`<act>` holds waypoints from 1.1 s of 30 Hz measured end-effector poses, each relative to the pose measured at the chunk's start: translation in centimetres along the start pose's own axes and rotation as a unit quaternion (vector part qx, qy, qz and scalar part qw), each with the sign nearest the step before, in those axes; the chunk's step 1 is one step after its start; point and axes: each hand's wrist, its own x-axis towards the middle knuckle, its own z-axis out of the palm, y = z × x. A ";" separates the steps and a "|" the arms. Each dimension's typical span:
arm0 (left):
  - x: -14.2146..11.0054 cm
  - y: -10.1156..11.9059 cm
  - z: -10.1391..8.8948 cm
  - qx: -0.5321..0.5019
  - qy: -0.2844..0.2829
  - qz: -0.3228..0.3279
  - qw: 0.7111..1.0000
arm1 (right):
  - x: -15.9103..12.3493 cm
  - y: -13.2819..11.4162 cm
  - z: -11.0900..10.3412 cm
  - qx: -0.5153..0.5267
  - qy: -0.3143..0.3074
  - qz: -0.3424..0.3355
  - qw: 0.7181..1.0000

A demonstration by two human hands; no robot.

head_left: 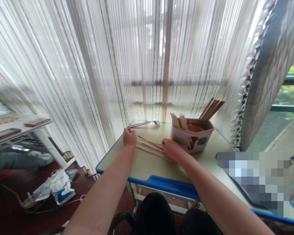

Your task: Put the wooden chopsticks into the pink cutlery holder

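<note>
Several wooden chopsticks [150, 146] lie roughly side by side on the cream tabletop [147, 169], between my two hands. My left hand [130, 137] is closed at their left ends; the fingers are curled, and what they hold, if anything, is hidden. At the right ends, my right hand [171, 149] has its fingers bent round some of the chopsticks. Just right of that hand stands a pale utensil holder [183, 138] with a brown interior and a letter J on its front. Light sticks and darker brown chopsticks [212, 110] stand upright or tilted in its compartments.
Metal spoons [156, 122] lie at the table's back edge, behind my left hand. A pixelated dark-edged object [254, 182] is at the right. Curtains [100, 65] hang behind the table. A white bag [62, 187] rests on the floor, below another table [22, 125] at left.
</note>
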 end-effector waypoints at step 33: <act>1.0 -0.9 0.3 -0.005 0.049 -0.115 0.992 | -0.5 -0.7 0.1 0.094 -0.016 -0.009 0.995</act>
